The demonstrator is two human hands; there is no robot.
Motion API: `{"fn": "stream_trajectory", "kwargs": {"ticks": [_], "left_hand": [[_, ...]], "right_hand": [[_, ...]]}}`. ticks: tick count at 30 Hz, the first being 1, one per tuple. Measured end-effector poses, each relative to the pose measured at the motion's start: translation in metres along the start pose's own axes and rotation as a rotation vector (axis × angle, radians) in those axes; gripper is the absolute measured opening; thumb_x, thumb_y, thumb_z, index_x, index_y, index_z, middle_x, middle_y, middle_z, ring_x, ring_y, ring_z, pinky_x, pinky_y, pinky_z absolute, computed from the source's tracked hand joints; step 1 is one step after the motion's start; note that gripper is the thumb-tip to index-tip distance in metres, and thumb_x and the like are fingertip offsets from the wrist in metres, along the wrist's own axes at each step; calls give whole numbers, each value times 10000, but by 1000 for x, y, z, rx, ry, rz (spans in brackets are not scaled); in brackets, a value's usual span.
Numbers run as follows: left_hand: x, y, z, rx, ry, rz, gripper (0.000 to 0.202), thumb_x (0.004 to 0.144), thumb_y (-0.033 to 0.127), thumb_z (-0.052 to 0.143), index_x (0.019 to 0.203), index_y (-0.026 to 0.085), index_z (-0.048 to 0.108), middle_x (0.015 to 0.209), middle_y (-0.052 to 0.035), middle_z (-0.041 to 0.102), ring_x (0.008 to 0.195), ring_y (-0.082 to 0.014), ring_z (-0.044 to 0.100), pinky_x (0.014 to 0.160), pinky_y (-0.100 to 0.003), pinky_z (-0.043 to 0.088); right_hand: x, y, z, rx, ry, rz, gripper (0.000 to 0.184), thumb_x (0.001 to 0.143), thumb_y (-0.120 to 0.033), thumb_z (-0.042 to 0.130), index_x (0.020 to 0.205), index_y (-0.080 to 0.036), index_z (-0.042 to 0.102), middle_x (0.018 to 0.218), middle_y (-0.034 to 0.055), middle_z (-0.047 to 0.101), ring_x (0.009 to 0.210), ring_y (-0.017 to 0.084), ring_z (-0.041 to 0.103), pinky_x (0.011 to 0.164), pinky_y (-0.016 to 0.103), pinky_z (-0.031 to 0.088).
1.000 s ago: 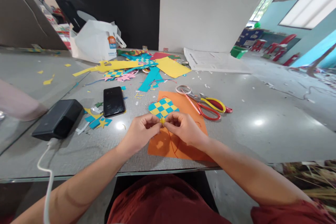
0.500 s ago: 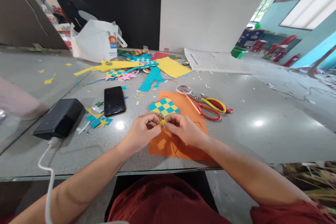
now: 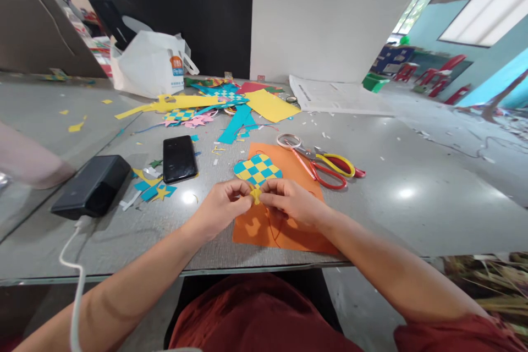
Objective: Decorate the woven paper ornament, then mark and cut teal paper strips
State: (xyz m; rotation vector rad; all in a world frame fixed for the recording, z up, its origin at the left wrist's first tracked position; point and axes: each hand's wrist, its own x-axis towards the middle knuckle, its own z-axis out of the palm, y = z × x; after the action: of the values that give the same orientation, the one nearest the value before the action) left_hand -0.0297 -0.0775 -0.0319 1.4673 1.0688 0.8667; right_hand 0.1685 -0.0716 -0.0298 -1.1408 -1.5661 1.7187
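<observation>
My left hand [image 3: 223,206] and my right hand [image 3: 291,201] meet over an orange paper sheet [image 3: 264,228], fingertips pinched together on a small yellow paper piece [image 3: 256,193]. Just beyond the fingers lies a blue-and-yellow woven paper square [image 3: 258,169] on the same sheet. A thin red thread [image 3: 274,231] curls across the orange sheet below my right hand.
Red and yellow scissors [image 3: 330,168] and a tape roll [image 3: 287,140] lie to the right. A black phone [image 3: 179,158], a black power bank [image 3: 91,185] with white cable, paper scraps, coloured sheets [image 3: 270,104] and a white plastic bag [image 3: 150,64] sit left and behind. A pale sleeve [image 3: 28,159] shows at far left.
Both hands stay pinched on the yellow piece; the fingers shifted slightly, and the piece sits a little lower between them.
</observation>
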Motion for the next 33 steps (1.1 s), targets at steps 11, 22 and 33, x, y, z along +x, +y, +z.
{"fn": "stream_trajectory", "kwargs": {"ticks": [11, 22, 33], "left_hand": [[1, 5, -1, -80, -44, -64, 106, 664, 287, 642, 646, 190, 604, 607, 45, 560, 603, -106, 476, 605, -246, 360], [0, -3, -3, -183, -144, -122, 45, 633, 220, 663, 634, 180, 641, 622, 31, 595, 602, -101, 514, 605, -231, 395], [-1, -2, -4, -230, -238, -156, 131, 606, 221, 732, 612, 179, 608, 677, 20, 625, 598, -102, 559, 578, -218, 449]], "right_hand": [[-2, -4, 0, -26, -36, 29, 205, 864, -342, 644, 764, -203, 532, 549, -81, 489, 456, 68, 441, 441, 203, 314], [-1, -1, -11, -14, -183, 34, 52, 817, -233, 571, 816, -183, 558, 581, -60, 546, 473, 65, 478, 452, 170, 365], [1, -4, -25, -27, -371, 107, 101, 804, -243, 625, 855, -183, 563, 591, -80, 555, 460, 65, 504, 463, 182, 419]]}}
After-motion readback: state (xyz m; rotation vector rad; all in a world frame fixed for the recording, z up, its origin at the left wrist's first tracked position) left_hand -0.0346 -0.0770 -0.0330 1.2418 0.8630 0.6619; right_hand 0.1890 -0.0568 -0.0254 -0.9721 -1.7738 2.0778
